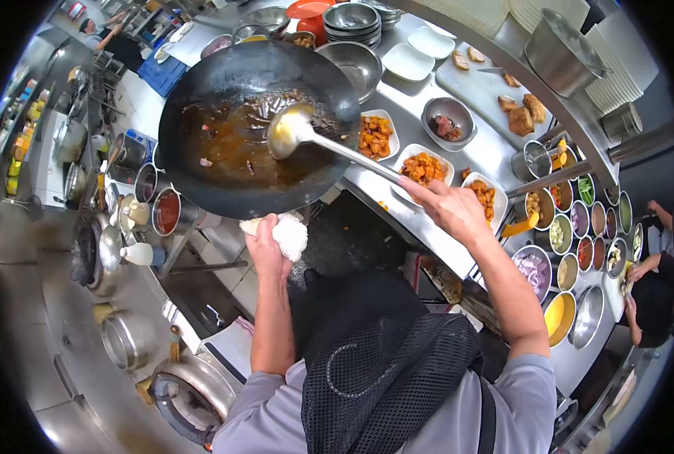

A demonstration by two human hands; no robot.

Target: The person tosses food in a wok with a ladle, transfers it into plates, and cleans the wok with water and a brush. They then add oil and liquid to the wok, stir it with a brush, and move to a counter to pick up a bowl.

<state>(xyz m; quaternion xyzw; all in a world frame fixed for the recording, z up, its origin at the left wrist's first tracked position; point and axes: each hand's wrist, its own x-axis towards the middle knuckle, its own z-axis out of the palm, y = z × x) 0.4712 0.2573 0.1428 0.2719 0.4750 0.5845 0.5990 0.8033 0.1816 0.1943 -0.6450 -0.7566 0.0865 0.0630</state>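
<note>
A big black wok (pixel 200 83) hangs in the air in front of me, holding brown sauce with a few bits in it. My left hand (pixel 265 246) grips the wok's near rim through a white cloth (pixel 287 234). My right hand (pixel 450 208) is closed on the long handle of a metal ladle (pixel 291 129). The ladle's bowl rests inside the wok, in the sauce at its right side. The wok is held partly over the steel counter (pixel 397 98) and partly over the floor gap.
White plates of orange fried food (pixel 424 166) stand on the counter under the ladle handle. Metal bowls (pixel 352 19), a cutting board with fried pieces (pixel 522 113) and several ingredient tubs (pixel 571 227) lie to the right. Pots and burners (pixel 125 340) line the left. Other people stand at far right and top left.
</note>
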